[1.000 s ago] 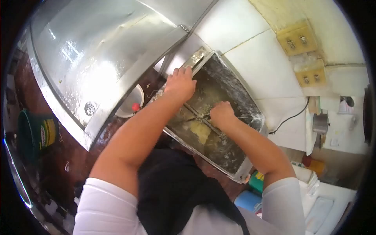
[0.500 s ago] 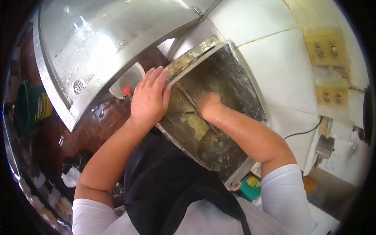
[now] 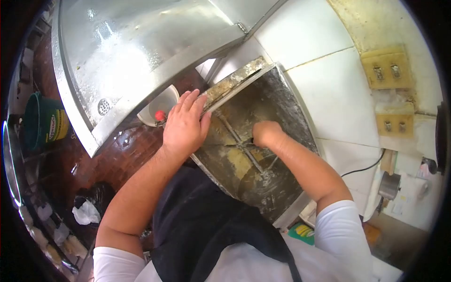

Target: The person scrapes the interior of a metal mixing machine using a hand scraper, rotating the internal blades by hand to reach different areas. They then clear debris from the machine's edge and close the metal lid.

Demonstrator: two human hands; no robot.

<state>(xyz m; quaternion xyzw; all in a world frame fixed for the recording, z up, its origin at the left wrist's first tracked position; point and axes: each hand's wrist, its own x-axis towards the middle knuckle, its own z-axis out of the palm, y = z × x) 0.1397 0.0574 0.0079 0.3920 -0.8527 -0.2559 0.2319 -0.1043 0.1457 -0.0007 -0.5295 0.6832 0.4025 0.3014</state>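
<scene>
My left hand (image 3: 184, 126) lies on the corner of a grimy metal tank (image 3: 193, 162), fingers stretched out over its edge. Down inside the tank, my right hand (image 3: 268, 133) is curled into a closed shape. A small dark edge shows beside its fingers; what it holds, if anything, is hidden. Next to that hand, crossed metal bars (image 3: 229, 128) run over the tank's murky, dirty inside. A yellowish patch (image 3: 239, 162) shows near the bars.
A stainless steel sink counter (image 3: 141, 77) stands beyond the tank, with a white bucket (image 3: 162, 101) and a red ball-like thing (image 3: 160, 115) beneath. A green bucket (image 3: 40, 124) and black bag (image 3: 96, 195) are at left. White tiles (image 3: 324, 84) wall the right.
My right hand has moved right and slightly down within the tank, uncovering more of the crossed bars. My left hand stays at the tank's corner. The whole view has shifted a little.
</scene>
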